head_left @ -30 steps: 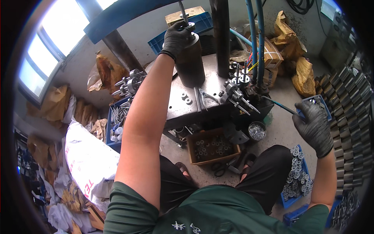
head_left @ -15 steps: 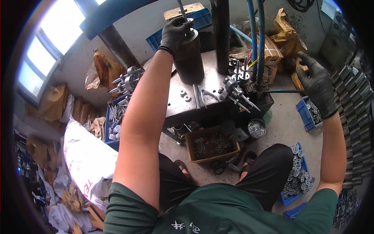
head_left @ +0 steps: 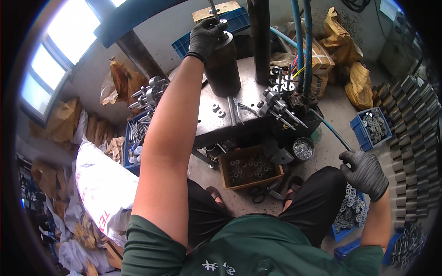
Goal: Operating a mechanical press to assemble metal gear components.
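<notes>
1. Toward 12 o'clock, the black-gloved left hand [head_left: 204, 39] is held against the top of a dark, upright metal cylinder [head_left: 223, 69], its fingers curled near a slim metal rod [head_left: 213, 10]; what is pinched, if anything, cannot be told.
2. Just past 3 o'clock, the black-gloved right hand [head_left: 367, 175] is placed at the near end of a slender blue lever [head_left: 334, 130], fingers bent; whether it is gripped cannot be told.
3. The cylinder is supported by a shiny steel table [head_left: 209, 123], on which silvery pliers [head_left: 244, 110] are laid just beside a short grey metal bar [head_left: 231, 111].
4. At 3 o'clock, grey wheel-shaped parts [head_left: 375, 125] are heaped in a blue plastic bin [head_left: 360, 138].
</notes>
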Demonstrator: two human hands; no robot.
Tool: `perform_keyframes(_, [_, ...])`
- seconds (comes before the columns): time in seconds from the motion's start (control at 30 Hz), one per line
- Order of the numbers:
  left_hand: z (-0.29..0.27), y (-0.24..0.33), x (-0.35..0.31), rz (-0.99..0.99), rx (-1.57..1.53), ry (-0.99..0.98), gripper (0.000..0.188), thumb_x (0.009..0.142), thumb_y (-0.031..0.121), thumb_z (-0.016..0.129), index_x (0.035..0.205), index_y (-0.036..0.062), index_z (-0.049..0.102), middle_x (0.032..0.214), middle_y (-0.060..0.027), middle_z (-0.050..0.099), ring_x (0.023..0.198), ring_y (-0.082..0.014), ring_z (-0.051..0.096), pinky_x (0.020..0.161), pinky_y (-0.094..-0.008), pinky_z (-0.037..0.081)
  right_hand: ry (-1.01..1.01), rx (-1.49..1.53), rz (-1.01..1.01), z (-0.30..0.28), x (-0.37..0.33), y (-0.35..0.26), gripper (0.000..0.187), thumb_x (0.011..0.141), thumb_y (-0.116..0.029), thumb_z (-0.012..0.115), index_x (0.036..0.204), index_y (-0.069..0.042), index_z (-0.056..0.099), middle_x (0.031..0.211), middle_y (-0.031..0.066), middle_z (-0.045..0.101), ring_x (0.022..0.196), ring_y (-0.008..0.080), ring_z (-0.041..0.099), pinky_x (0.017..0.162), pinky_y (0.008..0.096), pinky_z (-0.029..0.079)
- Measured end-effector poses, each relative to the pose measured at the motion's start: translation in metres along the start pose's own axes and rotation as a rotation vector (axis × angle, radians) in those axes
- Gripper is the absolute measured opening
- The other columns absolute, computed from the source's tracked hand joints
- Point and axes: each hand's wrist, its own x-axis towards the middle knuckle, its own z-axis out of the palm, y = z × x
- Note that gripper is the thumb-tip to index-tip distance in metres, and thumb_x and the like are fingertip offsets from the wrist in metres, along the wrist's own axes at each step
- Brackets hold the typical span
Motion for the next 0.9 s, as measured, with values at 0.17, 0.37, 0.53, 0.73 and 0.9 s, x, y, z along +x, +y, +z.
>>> perform_keyframes(0.17, [0.001,0.001,0.000,-0.009,0.042,0.005,0.032,0.090,0.028,0.079,0.108,0.0011,0.075,0.091,-0.0060,0.075,0.084,-0.0132,0.068,0.082,-0.0282,0.053,0.126,0.121,0.013,-0.008,0.007,0.003,0.031,0.083,-0.018,0.066,0.107,0.000,0.072,0.095,0.0217,0.072,0.086,0.0363,0.072,0.080,0.0423,0.058])
perform_keyframes(0.37, [-0.002,-0.002,0.005,-0.004,-0.029,0.013,0.037,0.083,0.017,0.086,0.112,0.0014,0.070,0.089,-0.0095,0.071,0.078,-0.0155,0.070,0.064,-0.0311,0.064,-0.169,0.002,0.027,-0.010,0.002,-0.002,0.032,0.083,-0.018,0.066,0.108,0.002,0.072,0.095,0.0219,0.072,0.086,0.0370,0.072,0.081,0.0420,0.058])
perform_keyframes(0.53, [0.002,0.000,0.004,-0.021,-0.047,-0.007,0.036,0.084,0.016,0.086,0.112,0.0018,0.069,0.090,-0.0102,0.072,0.077,-0.0157,0.070,0.064,-0.0307,0.064,0.044,0.130,0.045,-0.007,0.001,0.002,0.030,0.084,-0.017,0.066,0.107,0.001,0.072,0.097,0.0229,0.072,0.090,0.0378,0.072,0.082,0.0423,0.058])
perform_keyframes(0.73, [0.002,0.002,0.003,-0.028,-0.041,0.007,0.034,0.085,0.016,0.084,0.112,0.0018,0.069,0.089,-0.0101,0.072,0.075,-0.0160,0.070,0.063,-0.0315,0.064,-0.178,-0.037,0.023,-0.013,0.005,0.004,0.028,0.085,-0.016,0.063,0.107,-0.001,0.073,0.098,0.0229,0.072,0.090,0.0385,0.071,0.083,0.0442,0.057])
perform_keyframes(0.9, [0.002,0.000,0.002,-0.052,-0.015,-0.002,0.034,0.088,0.028,0.081,0.108,0.0015,0.075,0.093,-0.0067,0.076,0.084,-0.0142,0.069,0.080,-0.0287,0.055,0.030,0.052,-0.012,-0.004,-0.002,0.008,0.027,0.085,-0.017,0.062,0.104,-0.001,0.073,0.095,0.0219,0.072,0.090,0.0391,0.070,0.083,0.0456,0.057])
